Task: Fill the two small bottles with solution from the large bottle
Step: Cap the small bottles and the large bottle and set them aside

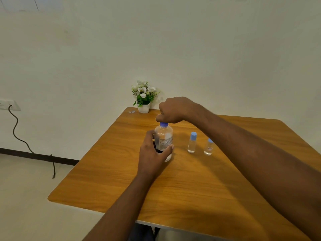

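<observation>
Blue cap topped the large bottle, upright on the tabletop. Left hand wrapped its body; right hand fingers pinched the cap. Unscrewing would go best with the body held firm and level. Both small bottles stood capped nearby.
</observation>
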